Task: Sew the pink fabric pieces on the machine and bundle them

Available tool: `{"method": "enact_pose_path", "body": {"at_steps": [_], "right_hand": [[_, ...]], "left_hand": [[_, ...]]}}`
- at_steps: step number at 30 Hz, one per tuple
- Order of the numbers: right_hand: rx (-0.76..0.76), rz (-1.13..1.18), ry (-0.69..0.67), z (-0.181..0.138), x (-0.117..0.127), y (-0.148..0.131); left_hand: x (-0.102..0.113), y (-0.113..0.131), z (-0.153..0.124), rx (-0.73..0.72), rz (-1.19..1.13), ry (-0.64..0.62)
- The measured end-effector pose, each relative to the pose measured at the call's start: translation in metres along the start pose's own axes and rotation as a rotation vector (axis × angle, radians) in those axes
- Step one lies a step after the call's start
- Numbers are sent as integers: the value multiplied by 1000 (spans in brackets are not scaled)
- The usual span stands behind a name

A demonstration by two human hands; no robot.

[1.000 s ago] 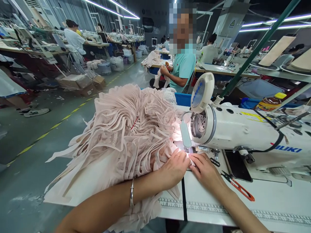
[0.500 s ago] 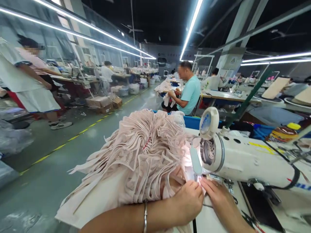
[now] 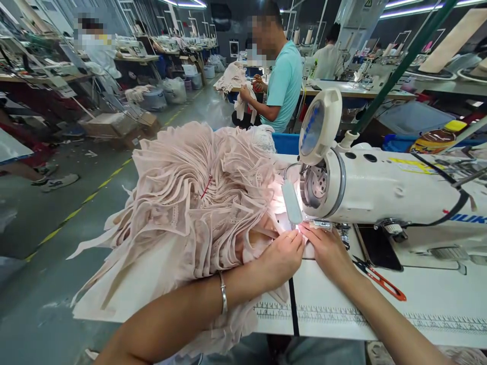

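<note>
At a white sewing machine (image 3: 399,182), both hands meet just under its lit needle area. My left hand (image 3: 283,253) is closed in a pinch on a piece of pale pink fabric (image 3: 309,250). Close against it, my right hand (image 3: 323,246) grips the same piece with its fingertips, fingers held together. The needle and the fabric's edge are mostly hidden by the fingers and a small grey-white lamp plate (image 3: 291,203). A large bundle of pale pink garment pieces (image 3: 182,203), gathered with a red tie (image 3: 206,186), lies left of the machine, behind my left forearm.
Orange-handled thread snips (image 3: 384,283) lie right of my right forearm. A ruler strip (image 3: 327,315) runs along the table's front edge. A dark flat phone-like object (image 3: 378,248) lies below the machine arm. A person in a turquoise shirt (image 3: 285,76) sits ahead, holding fabric.
The view has tilted downward, showing the table's front edge, ruler and snips. Both hands stay together at the needle, holding the fabric. The walking person at left has mostly left view.
</note>
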State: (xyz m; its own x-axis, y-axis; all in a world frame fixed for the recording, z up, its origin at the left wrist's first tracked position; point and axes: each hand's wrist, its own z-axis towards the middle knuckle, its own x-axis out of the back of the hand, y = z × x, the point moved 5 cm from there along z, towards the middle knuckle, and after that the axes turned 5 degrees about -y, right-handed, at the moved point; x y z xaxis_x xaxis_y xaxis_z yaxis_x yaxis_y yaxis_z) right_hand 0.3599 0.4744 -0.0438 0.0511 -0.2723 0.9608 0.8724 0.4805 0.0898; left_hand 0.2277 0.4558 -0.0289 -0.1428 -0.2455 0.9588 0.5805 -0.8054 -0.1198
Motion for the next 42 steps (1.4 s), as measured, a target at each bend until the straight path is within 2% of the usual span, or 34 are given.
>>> {"method": "enact_pose_path", "body": {"at_steps": [5,9,17,30,42], "right_hand": [[18,53,35,1,2,3],[16,93,8,0,1,6],[-61,49,-52,1,-5,6],[-72,110,-131,4,-11,8],[-160,151,-354,11,-6,3]], "left_hand": [[-1,-2,0,-9,-30,34],[-4,-3,1,-9,-36,30],[-2,-4,-1,-5,11,129],[-8,-8,2,30,-31,60],[-6,-10,1,54,9,70]]}}
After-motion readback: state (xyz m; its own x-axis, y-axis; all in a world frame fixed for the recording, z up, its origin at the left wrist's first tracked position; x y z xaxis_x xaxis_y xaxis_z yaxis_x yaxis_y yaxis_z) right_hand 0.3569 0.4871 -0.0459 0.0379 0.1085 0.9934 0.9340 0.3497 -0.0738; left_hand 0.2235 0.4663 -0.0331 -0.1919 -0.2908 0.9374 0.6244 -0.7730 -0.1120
